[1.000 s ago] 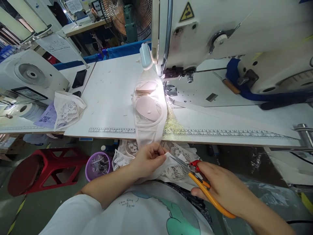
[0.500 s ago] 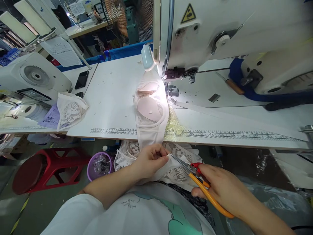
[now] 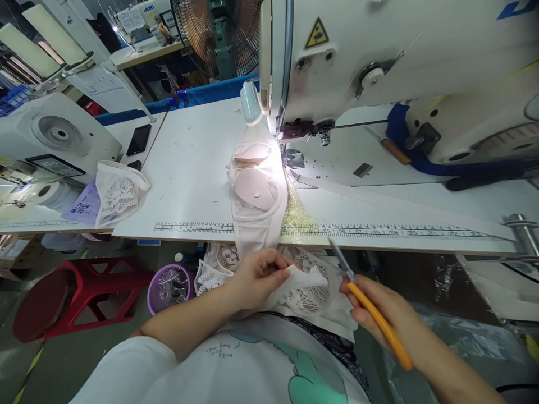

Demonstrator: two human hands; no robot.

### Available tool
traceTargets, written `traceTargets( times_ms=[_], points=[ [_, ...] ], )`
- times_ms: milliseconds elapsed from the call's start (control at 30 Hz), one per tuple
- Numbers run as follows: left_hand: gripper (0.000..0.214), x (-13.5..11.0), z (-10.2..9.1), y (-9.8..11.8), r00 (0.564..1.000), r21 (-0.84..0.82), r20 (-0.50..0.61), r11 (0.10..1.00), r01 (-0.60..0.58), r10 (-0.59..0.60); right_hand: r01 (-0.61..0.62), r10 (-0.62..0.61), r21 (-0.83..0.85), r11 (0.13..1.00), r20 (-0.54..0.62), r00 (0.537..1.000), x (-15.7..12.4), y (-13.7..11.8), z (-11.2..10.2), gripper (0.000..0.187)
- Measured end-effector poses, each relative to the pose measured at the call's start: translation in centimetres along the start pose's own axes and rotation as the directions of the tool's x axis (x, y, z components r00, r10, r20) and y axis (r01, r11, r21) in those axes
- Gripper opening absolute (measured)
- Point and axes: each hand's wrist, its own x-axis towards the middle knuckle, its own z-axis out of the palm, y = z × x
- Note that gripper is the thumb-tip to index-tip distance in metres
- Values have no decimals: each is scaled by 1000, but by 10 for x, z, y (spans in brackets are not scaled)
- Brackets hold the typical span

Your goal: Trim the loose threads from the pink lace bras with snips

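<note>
My left hand [image 3: 256, 276] is closed, pinching the edge of a white lace garment [image 3: 307, 289] that lies on my lap below the table edge. My right hand [image 3: 391, 320] grips orange-handled scissors [image 3: 370, 311], whose blades point up and left, away from the cloth. A pink padded bra piece [image 3: 255, 188] lies on the white sewing table [image 3: 189, 168] and hangs over its front edge toward my left hand. It runs up under the needle of the sewing machine [image 3: 357, 62].
A ruler strip [image 3: 379, 230] runs along the table front. At the left are a folded lace piece [image 3: 118, 193], a phone [image 3: 138, 139] and another machine [image 3: 54, 129]. Below stand a red stool [image 3: 63, 292] and a purple bin [image 3: 170, 286]. A fan [image 3: 210, 28] stands behind.
My right hand has pulled the scissors away from the cloth edge, moving right and tilting the blades upward. My left hand has kept its pinch on the lace garment.
</note>
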Motion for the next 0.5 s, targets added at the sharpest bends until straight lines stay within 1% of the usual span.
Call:
traceTargets(
  times_ms=[33,100,167,233,300,367,433,500],
  points=[
    [21,0,-1,1,999,67,1,997,-50,50,22,-19,34,999,-72,997,0,1,-1,53],
    [15,0,-2,3,986,212,11,963,-167,168,61,-46,60,996,-218,975,1,-1,0,54],
    [12,0,-3,4,965,303,31,918,-257,260,74,-48,71,995,-310,949,4,-9,4,43],
    [12,0,-3,4,956,325,53,900,-289,288,89,-44,122,989,-328,944,10,-21,10,30],
    [12,0,-2,4,953,328,76,895,-303,294,117,-65,156,981,-300,952,18,-35,16,24],
    [12,-1,0,3,949,338,99,886,-316,301,152,-114,130,980,-263,958,25,-47,20,17],
    [14,-3,1,3,948,378,121,869,-318,294,168,-147,69,983,-238,960,29,-54,22,11],
    [12,-7,1,3,960,500,167,819,-280,226,158,-149,24,987,-228,962,27,-55,23,8]
  ],
)
